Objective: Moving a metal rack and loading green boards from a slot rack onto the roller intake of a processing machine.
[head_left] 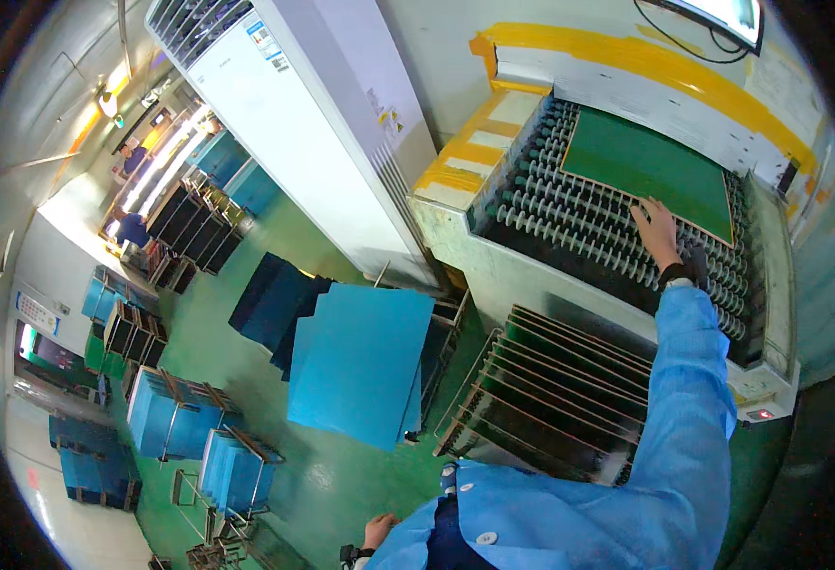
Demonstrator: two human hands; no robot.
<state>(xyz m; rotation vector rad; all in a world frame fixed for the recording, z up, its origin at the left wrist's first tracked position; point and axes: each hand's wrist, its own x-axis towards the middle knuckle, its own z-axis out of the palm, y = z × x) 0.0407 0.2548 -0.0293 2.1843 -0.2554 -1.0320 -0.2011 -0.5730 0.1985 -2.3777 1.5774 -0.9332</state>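
Green panel (647, 171) lies flat on the rollers of a roller conveyor (569, 217), toward the far side of the machine and in front of its white back wall. Its near edge is lighter in colour.

Right arm: extended forward from the body, in a blue sleeve (691, 356), with a dark band at the wrist. Right hand (658, 231): palm down, fingers extended and apart, fingertips at the panel's near edge; nothing is grasped. Whether the fingertips bear on the panel cannot be determined.

Left hand (380, 529): low beside the body at the lower edge of the view, fingers partly curled. Whether it holds anything cannot be determined.

Containers: a slotted rack (548, 394) with parallel bars stands tilted in view below the conveyor; dark surfaces show between its bars, their nature unclear. To its left, large blue sheets (360, 366) lie stacked, partly overlapping dark blue panels (275, 302). Farther left, metal racks (251, 444) hold upright blue panels (232, 475) in close rows.
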